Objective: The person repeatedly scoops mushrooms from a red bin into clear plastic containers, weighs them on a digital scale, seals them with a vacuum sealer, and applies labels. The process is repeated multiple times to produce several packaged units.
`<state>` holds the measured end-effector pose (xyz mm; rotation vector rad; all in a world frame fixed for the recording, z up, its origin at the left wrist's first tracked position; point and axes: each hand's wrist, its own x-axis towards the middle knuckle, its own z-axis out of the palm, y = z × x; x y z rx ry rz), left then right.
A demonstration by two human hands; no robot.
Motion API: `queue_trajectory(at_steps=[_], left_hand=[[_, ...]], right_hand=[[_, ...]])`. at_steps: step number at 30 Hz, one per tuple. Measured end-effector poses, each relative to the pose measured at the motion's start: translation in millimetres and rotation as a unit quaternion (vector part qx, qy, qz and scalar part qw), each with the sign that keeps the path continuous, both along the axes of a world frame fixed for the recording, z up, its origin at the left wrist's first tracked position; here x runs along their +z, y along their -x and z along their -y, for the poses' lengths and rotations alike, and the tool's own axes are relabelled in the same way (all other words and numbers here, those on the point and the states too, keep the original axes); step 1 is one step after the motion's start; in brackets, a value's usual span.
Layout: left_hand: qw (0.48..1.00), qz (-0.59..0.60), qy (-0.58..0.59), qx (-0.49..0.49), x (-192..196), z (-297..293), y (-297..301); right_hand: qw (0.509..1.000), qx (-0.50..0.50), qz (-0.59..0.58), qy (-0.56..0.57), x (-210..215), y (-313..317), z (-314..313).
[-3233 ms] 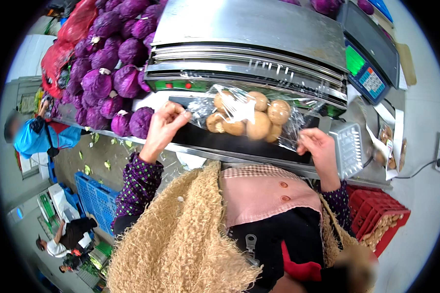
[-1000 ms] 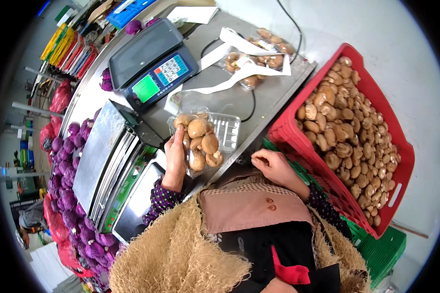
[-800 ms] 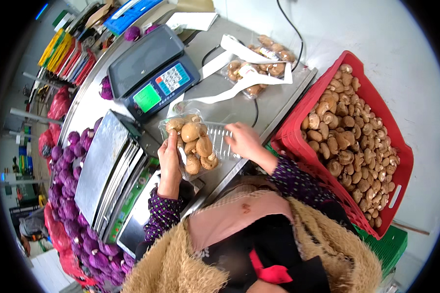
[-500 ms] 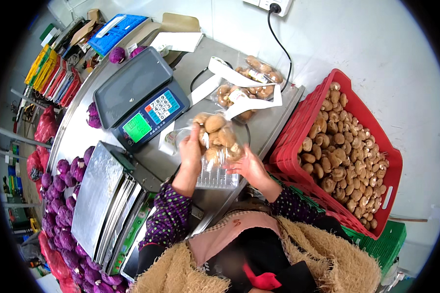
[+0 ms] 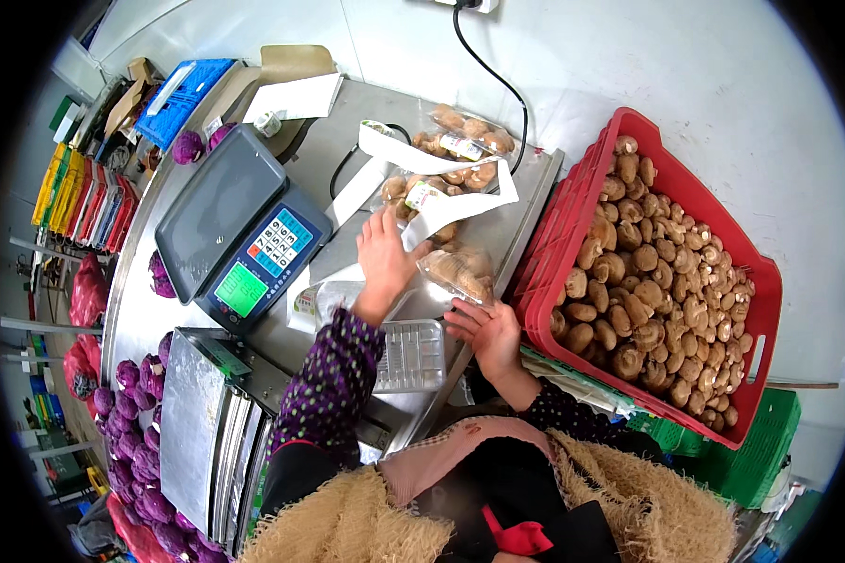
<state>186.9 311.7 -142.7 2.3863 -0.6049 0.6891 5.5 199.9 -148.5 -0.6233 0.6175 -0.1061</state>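
A clear film-wrapped pack of brown mushrooms (image 5: 458, 272) sits tilted between my hands, its near end at my right fingertips. My right hand (image 5: 490, 336) is open, with its fingers spread beside the pack. My left hand (image 5: 387, 261) is open too, fingers stretched toward the white paper strip (image 5: 437, 223), its thumb close to the pack. Beyond the hands lie wrapped mushroom packs (image 5: 469, 136), partly covered by the strip. Empty clear plastic trays (image 5: 411, 355) stand on the metal table in front of me.
A digital scale (image 5: 244, 235) stands to the left. Nearer me is a metal-topped machine (image 5: 192, 422), with purple cabbages (image 5: 136, 422) beyond it. On the right, a red crate (image 5: 535, 253) of loose mushrooms rests over a green crate (image 5: 760, 441). A black cable (image 5: 488, 66) hangs along the wall.
The mushroom pack has moved right and tipped from facing up to nearly edge-on. My left hand has come off its side and reached farther forward. The view has shifted slightly.
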Motion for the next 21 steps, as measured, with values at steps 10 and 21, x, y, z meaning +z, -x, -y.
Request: queue_trajectory(at_steps=[10,21], left_hand=[[0.985,-0.126,0.041,0.106,31,-76,-15],[0.902,-0.17,0.357,0.174,123,-267,83]], right_hand=[[0.993,0.063,0.008,0.097,-1,-1,-10],[0.889,0.31,0.071,0.33,176,-65,59]])
